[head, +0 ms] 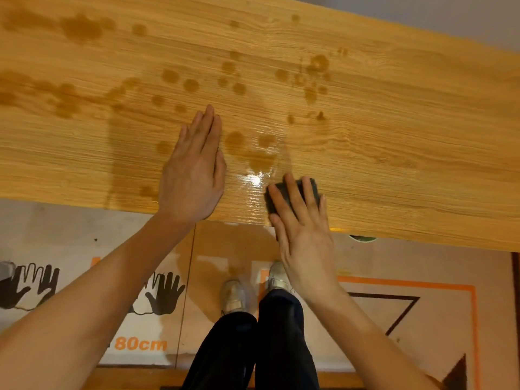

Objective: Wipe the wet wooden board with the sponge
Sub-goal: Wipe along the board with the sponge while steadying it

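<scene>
Pressing the dark sponge point(294, 197) flat under the right hand point(302, 220) at 6 o'clock on the wooden board point(394, 136), with the left hand point(194, 170) resting flat and holding nothing, the job looked barely begun, since wet spots point(197, 83) covered the board from 9 to 1 o'clock.

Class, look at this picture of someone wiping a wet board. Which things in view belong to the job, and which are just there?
Part of the job: wooden board; sponge; right hand pressing the sponge; left hand flat on the board; wet patches.

Just there: floor mat with hand prints; shoes; green-rimmed thing under the board's edge.
</scene>
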Motion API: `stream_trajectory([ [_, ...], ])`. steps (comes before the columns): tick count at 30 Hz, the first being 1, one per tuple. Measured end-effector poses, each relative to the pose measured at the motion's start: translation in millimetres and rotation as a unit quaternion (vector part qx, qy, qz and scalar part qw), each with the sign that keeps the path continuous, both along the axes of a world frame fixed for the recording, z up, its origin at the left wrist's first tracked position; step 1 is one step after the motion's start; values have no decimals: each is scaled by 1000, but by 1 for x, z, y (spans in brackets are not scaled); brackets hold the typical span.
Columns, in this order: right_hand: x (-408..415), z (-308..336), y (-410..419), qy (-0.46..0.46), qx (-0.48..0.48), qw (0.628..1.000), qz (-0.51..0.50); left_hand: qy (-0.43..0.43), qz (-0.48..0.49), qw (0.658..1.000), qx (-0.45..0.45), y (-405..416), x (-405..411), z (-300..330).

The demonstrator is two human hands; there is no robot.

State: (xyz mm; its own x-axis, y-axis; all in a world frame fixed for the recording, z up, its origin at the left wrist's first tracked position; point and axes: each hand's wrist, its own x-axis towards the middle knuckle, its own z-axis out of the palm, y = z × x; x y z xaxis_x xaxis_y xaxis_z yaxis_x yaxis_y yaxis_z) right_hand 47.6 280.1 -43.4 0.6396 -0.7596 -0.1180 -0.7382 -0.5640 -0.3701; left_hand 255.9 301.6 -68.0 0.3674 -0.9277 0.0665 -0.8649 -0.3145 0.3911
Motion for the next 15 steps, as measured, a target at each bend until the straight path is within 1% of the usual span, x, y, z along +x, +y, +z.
stream_trajectory([
  [3, 26, 3, -39, 4, 2, 1000, 14, 0, 2, 1000, -1, -3, 2, 1],
  [5, 55, 2, -74, 0, -17, 1000, -5, 0, 0, 1000, -7, -5, 3, 0],
  [7, 71, -2, -85, -1, -25, 999, -36, 2, 1, 1000, -9, -3, 2, -1],
  [9, 64, -5, -61, -22, -14, 998, -48, 5, 1, 1000, -6, 0, 0, -2],
  [12, 33, -3, 2, -31, -11, 999, -4, 5, 4, 1000, -5, 2, 0, -1],
  [13, 30, -4, 9, -25, -11, 1000, 9, 6, 6, 1000, -4, 1, 1, -1],
  [15, 45, -6, -8, -22, -10, 1000, 7, 4, 6, 1000, -1, -2, 3, 0],
])
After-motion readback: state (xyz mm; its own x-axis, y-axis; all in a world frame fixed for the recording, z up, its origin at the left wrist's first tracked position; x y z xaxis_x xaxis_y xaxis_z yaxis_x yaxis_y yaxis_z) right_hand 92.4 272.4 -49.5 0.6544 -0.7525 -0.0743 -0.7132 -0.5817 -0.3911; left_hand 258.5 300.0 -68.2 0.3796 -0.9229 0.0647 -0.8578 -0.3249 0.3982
